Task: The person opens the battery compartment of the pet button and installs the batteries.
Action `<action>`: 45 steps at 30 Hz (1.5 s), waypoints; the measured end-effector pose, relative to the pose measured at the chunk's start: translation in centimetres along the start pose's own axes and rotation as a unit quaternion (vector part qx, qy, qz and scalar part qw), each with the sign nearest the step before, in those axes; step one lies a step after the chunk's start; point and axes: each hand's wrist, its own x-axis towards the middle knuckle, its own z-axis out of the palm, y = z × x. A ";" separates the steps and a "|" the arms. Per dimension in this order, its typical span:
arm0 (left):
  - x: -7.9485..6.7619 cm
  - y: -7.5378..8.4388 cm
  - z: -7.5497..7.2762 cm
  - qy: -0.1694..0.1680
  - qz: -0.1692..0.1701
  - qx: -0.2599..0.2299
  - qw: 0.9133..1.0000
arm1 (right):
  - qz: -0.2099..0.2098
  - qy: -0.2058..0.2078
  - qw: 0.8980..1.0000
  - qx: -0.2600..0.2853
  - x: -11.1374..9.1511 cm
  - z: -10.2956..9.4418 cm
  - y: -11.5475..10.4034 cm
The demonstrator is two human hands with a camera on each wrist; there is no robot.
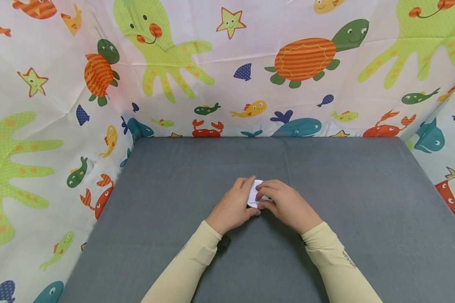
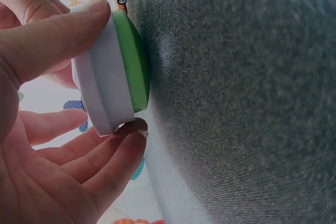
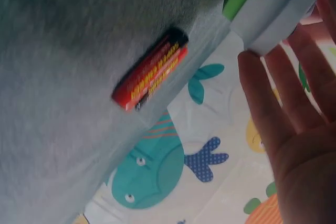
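A small white device with a green face [image 2: 132, 61] lies low over the grey table, green side down. Its white back [image 1: 252, 198], turned up, has rows of tiny holes. My left hand [image 1: 233, 206] grips the device from the left, thumb along the near side and fingers round the far edge. Over the back from the right comes my right hand [image 1: 284, 202], its fingers bent against it and the thumb at the near edge. In the right wrist view, other fingers [image 3: 268, 103] lie by the white rim. What the right fingertips work on is partly hidden.
Two red and black batteries [image 3: 149, 72] lie side by side on the table close to the device; the head view does not show them. Grey cloth [image 1: 167, 189] covers the table. Sea-animal curtains [image 1: 231, 54] rise behind and at both sides. By the left cuff sits a small dark object [image 1: 224, 241].
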 end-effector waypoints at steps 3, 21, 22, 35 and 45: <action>0.0 0.0 0.0 0.003 0.003 0.002 1.000 | 0.002 0.008 1.000 -0.006 0.0 -0.1 -0.1; -0.2 0.0 0.0 -0.002 -0.007 -0.018 1.000 | 0.014 0.018 0.999 -0.032 -0.3 -0.8 -0.5; -0.2 0.0 0.0 -0.005 -0.010 -0.017 1.000 | 0.023 0.020 0.999 -0.030 -0.5 -1.0 -0.2; 0.0 0.1 0.0 -0.012 -0.023 -0.012 1.000 | 0.210 -0.003 0.975 -0.073 -6.6 -4.5 4.6; 0.1 0.3 0.0 -0.016 -0.027 -0.013 0.999 | 0.253 -0.032 0.963 -0.084 -7.3 -5.1 5.4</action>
